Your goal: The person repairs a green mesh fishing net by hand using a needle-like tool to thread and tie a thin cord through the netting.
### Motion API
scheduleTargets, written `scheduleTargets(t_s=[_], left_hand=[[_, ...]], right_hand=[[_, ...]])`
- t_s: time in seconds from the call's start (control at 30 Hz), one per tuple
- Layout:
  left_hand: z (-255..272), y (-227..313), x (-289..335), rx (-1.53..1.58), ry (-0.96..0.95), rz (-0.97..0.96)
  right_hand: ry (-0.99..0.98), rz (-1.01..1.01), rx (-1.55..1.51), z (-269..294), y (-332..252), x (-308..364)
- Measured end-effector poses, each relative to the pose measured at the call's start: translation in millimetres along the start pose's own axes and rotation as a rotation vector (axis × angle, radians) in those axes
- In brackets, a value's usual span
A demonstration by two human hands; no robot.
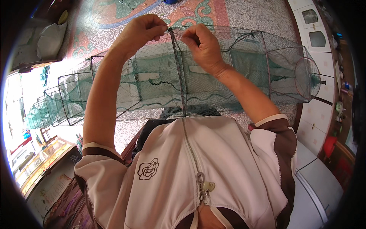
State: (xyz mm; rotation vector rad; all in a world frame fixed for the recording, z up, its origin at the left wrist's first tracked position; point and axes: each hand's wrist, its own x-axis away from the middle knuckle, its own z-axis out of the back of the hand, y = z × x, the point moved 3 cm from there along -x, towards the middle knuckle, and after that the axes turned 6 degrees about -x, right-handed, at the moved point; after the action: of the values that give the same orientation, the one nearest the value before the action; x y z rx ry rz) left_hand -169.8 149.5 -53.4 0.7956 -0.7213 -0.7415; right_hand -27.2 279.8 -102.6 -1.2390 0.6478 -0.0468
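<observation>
A long green mesh fish trap (156, 97), stretched over several thin metal frames, lies across in front of me from left to right. My left hand (143, 32) is pinched closed beside the top corner of a dark middle frame (177, 61). On the other side of that corner, my right hand (202, 45) has its thumb and fingers curled together over the netting. Whatever either pinch holds is too fine to make out. At the right end, the net narrows around a reddish ring (304, 78).
Beneath the net is a speckled floor (263, 15) with a coloured pattern. White cabinets (318, 68) line the right side. A glass-topped table (44, 162) stands at the lower left, and a pale bag (51, 40) sits at the upper left.
</observation>
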Motion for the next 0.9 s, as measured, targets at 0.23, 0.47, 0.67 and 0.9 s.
scheduleTargets(t_s=[0.23,0.47,0.67,0.9], left_hand=[[-4,0,1,0.013,0.011,0.044],[0,-12,4,0.170,0.082,-0.044],[7,-20,-2,0.589,0.023,-0.041],[9,-14,-11,0.462,-0.053,0.047]], right_hand=[[0.113,-0.012,0.027,-20,-12,-3],[-0.068,0.154,0.695,-23,-55,-36],[-0.285,-0.218,0.519,-19,-26,-72],[0.019,0.227,0.219,-34,-42,-110]])
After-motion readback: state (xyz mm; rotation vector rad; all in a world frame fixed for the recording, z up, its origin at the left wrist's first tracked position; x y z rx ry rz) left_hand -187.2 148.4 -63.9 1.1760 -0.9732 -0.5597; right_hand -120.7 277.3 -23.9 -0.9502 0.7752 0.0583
